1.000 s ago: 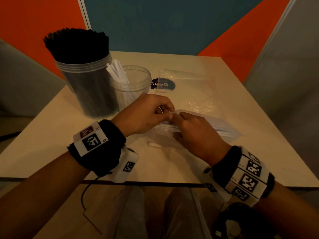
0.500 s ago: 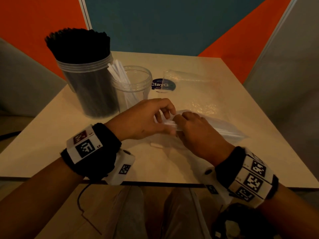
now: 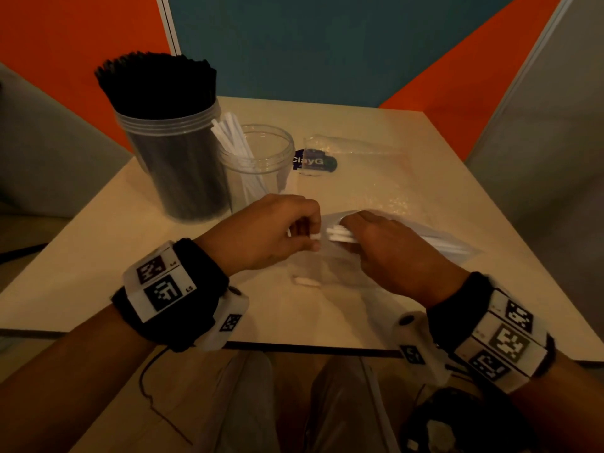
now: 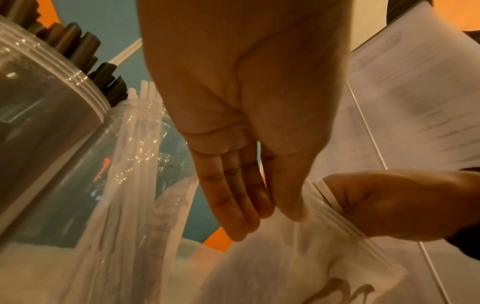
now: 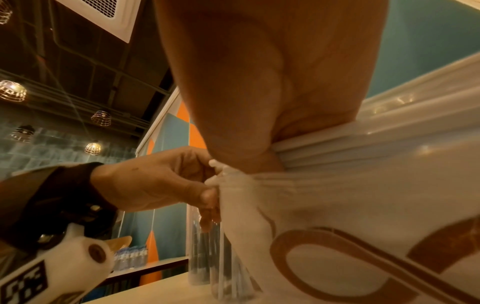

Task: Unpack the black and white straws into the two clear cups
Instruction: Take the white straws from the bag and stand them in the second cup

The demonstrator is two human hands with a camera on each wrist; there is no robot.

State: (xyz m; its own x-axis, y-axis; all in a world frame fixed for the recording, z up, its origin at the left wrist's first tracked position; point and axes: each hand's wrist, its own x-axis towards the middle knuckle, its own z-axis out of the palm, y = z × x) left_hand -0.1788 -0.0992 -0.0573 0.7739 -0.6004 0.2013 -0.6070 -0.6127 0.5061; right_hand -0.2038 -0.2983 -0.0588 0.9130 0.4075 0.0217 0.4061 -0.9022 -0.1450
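Note:
A clear zip bag (image 3: pixel 444 241) of white straws (image 3: pixel 338 233) lies on the table in front of me. My right hand (image 3: pixel 351 235) grips the bag near its mouth, fingers curled round the bundle (image 5: pixel 324 148). At the bag's mouth my left hand (image 3: pixel 312 238) pinches the straw ends. Its thumb and fingertips (image 4: pixel 233 216) meet at the zip edge. A tall clear cup (image 3: pixel 176 165) at the back left is packed with black straws. Beside it stands a shorter clear cup (image 3: pixel 287 148) with several white straws leaning in it.
An empty clear bag with a dark round label (image 3: pixel 313 161) lies flat behind the hands. A small white scrap (image 3: pixel 307 281) sits on the table (image 3: pixel 98 256) just below them. The table's front edge is close to my wrists. Orange and teal wall panels stand behind.
My left hand has drawn a little to the left, and white straw ends now show between the two hands. The right hand stays on the bag.

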